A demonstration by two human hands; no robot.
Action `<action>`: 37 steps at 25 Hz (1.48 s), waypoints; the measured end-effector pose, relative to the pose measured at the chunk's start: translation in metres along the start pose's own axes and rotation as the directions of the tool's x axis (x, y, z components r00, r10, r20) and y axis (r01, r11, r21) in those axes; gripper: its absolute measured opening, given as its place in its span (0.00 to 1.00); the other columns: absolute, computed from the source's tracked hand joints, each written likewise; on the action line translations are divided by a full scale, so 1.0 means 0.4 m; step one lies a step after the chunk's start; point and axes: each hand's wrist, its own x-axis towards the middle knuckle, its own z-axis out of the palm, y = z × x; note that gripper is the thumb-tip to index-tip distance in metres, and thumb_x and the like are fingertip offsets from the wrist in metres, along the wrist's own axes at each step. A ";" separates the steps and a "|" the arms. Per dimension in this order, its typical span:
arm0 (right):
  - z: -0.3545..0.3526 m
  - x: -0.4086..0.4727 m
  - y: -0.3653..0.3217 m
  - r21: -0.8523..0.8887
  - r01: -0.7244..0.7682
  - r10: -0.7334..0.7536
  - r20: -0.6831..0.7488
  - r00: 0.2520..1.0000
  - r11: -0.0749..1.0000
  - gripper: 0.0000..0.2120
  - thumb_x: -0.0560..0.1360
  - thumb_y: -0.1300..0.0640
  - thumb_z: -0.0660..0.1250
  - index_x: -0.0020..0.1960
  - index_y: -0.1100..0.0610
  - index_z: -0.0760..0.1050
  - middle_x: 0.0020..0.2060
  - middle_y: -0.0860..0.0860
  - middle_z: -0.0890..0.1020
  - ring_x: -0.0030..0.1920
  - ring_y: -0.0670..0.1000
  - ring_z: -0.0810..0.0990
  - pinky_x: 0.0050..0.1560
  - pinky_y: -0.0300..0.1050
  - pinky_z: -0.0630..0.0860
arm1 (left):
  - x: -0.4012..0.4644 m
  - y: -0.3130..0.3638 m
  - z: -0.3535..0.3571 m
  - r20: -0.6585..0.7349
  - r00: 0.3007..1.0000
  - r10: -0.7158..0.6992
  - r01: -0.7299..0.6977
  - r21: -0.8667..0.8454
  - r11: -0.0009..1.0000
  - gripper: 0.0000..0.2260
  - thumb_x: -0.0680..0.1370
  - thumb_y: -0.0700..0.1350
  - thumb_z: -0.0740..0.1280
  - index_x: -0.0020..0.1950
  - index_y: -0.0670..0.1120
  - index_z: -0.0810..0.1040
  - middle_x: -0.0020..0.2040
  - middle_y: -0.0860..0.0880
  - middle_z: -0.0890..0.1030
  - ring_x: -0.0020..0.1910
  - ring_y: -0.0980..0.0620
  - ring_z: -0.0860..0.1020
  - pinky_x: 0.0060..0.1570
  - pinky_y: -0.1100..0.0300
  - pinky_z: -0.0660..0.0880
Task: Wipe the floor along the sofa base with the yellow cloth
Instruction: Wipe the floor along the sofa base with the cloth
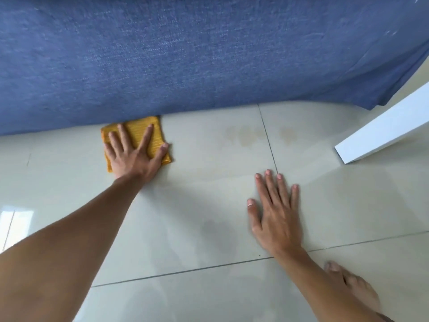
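Note:
A folded yellow cloth lies flat on the pale tiled floor, its far edge touching the base of the blue fabric sofa. My left hand presses down on the cloth with its fingers spread, covering the cloth's near left part. My right hand rests flat on a bare tile to the right, fingers apart, holding nothing. Faint brownish stains mark the floor close to the sofa base, right of the cloth.
A white board-like furniture leg slants down to the floor at the right, near the sofa's corner. My bare foot is at the lower right. Dark grout lines cross the tiles.

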 end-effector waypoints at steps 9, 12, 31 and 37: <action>-0.003 0.002 0.008 0.202 -0.080 0.110 -0.142 0.984 0.976 0.27 0.81 0.49 0.54 0.76 0.61 0.67 0.77 0.57 0.68 0.78 0.57 0.65 0.78 0.64 0.55 | -0.097 0.457 0.047 0.076 0.912 0.402 -0.402 -0.013 0.915 0.34 0.72 0.75 0.44 0.77 0.68 0.50 0.81 0.38 0.46 0.79 0.33 0.45 0.74 0.36 0.42; -0.003 0.004 0.012 0.257 -0.149 0.207 -0.219 0.953 0.955 0.25 0.81 0.51 0.54 0.73 0.63 0.70 0.74 0.58 0.72 0.76 0.58 0.69 0.77 0.63 0.59 | -0.190 0.418 0.050 0.063 0.863 0.501 -0.501 -0.016 0.865 0.33 0.72 0.75 0.46 0.77 0.68 0.52 0.81 0.39 0.48 0.79 0.34 0.48 0.75 0.36 0.46; -0.015 -0.021 0.083 0.104 0.038 -0.029 -0.086 0.996 0.994 0.27 0.78 0.55 0.55 0.76 0.58 0.68 0.78 0.56 0.66 0.79 0.58 0.64 0.76 0.65 0.61 | -0.004 0.025 -0.007 0.040 0.997 -0.066 0.067 -0.003 0.998 0.35 0.71 0.77 0.45 0.77 0.68 0.49 0.81 0.41 0.42 0.79 0.35 0.43 0.76 0.38 0.40; -0.028 -0.024 0.090 0.189 0.043 -0.024 -0.102 0.995 0.981 0.27 0.78 0.54 0.57 0.76 0.59 0.67 0.78 0.56 0.67 0.79 0.56 0.63 0.76 0.64 0.61 | 0.037 0.361 0.029 0.048 0.990 0.129 -0.130 0.006 0.992 0.36 0.70 0.77 0.41 0.77 0.67 0.47 0.81 0.40 0.43 0.79 0.35 0.41 0.75 0.38 0.37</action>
